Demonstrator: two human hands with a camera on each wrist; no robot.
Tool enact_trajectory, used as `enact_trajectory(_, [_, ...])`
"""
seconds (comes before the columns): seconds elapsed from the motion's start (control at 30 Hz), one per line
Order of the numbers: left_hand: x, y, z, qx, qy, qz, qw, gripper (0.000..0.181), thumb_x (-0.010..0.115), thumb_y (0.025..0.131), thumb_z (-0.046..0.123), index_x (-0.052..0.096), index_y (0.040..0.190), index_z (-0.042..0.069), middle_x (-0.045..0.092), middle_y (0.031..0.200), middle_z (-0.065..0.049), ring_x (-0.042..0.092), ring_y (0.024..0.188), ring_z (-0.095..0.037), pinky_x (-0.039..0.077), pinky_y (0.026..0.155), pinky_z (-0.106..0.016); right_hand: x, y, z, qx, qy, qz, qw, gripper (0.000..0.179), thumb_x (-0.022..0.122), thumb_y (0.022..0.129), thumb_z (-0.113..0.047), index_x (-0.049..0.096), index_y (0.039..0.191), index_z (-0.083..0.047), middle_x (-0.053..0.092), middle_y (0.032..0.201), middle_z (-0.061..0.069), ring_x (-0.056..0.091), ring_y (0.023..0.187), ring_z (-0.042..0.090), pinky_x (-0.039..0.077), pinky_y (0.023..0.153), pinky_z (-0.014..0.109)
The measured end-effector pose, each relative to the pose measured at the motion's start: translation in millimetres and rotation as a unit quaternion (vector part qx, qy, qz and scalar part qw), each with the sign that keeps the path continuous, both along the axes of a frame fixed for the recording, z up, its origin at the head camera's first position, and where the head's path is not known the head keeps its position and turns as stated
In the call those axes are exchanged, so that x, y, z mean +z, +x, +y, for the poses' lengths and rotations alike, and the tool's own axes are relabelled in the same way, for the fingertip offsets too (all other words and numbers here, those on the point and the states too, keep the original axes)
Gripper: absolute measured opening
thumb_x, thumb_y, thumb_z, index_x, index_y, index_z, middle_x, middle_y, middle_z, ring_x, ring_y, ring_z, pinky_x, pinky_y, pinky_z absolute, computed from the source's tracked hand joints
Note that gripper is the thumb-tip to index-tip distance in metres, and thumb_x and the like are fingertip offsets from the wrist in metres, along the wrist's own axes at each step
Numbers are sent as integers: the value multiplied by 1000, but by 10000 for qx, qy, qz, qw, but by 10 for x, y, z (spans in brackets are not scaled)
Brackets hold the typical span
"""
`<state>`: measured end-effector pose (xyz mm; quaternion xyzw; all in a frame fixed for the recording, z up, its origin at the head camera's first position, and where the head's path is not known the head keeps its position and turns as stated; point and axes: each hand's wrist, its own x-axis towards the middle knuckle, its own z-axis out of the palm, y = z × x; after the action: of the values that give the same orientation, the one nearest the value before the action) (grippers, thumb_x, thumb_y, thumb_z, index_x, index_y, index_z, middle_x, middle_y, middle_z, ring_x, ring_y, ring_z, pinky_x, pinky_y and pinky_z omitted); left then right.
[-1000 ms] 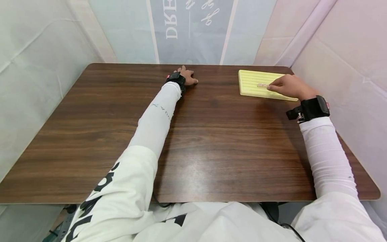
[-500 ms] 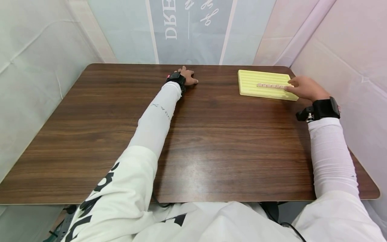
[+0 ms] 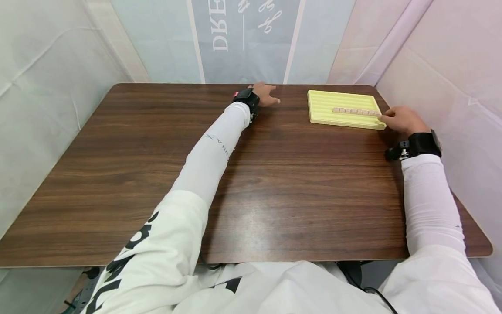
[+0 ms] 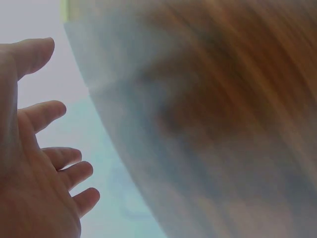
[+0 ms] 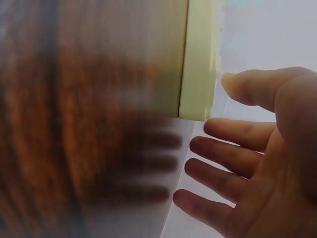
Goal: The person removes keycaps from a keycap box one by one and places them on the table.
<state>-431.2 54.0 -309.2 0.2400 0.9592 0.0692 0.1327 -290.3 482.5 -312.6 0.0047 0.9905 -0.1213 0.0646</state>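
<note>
Tiles (image 3: 354, 111), small and pale, lie in one row on the yellow ridged tray (image 3: 324, 103), at the upper right of the frame on the wood-grain table (image 3: 298, 183). From my remote seat I see that the right hand (image 3: 405, 120) has come off the row since a second ago and now sits at the tray's lower right corner; its thumb stands apart from four nearly straight fingers, so I read the grip as wide, though I cannot tell whether the fingertips touch the rim. The left hand (image 3: 265, 94), near the top centre, has shifted rightward, nearer the tray, its fingers spread and holding nothing; I cannot tell whether it touches the tabletop. To my judgement, the tiles are now released and the work has passed from the row to the tray itself.
</note>
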Motion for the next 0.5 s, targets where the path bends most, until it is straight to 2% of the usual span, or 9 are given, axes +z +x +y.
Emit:
enact_trajectory(0.1, [89,89,157,-276,-37,75,9996,70,40,98,55,14,155,24,15,163,-2,4,153,-25,8,124,-50,-33,-12,-1,73,9,-86,9999,59,39,100,-37,48,130,13,49,122,40,49,103,48,39,89,60])
enact_trajectory(0.2, [137,179,285,-438,-6,100,9990,70,39,98,56,13,155,25,14,163,-3,4,153,-25,8,124,-49,-26,-28,-16,138,139,-131,9997,57,39,100,-36,50,128,12,54,111,36,51,96,43,42,83,51])
enact_trajectory(0.3, [140,238,367,-432,45,59,9990,68,37,99,55,12,155,26,10,164,-4,4,153,-26,9,124,-49,-11,-50,-62,191,162,-172,9995,53,41,99,-38,62,107,9,56,82,23,51,80,33,39,70,39])
enact_trajectory(0.37, [125,283,418,-494,130,-11,9987,67,37,99,54,12,155,27,8,164,-6,4,153,-28,10,124,-49,1,-47,-85,198,133,-228,9995,51,42,99,-39,62,89,7,50,67,11,47,70,26,35,63,33])
enact_trajectory(0.43, [103,322,473,-615,214,-115,9978,67,37,100,53,12,155,26,6,164,-7,3,152,-30,9,124,-50,12,-28,-93,178,71,-320,9993,49,43,99,-38,58,80,5,45,62,4,43,64,21,32,60,31])
enact_trajectory(0.5, [71,337,538,-721,251,-219,9968,66,37,100,52,11,155,28,5,164,-5,1,152,-29,8,124,-49,23,4,-93,165,33,-393,9991,48,43,99,-37,60,82,5,46,63,3,43,64,20,33,59,31])
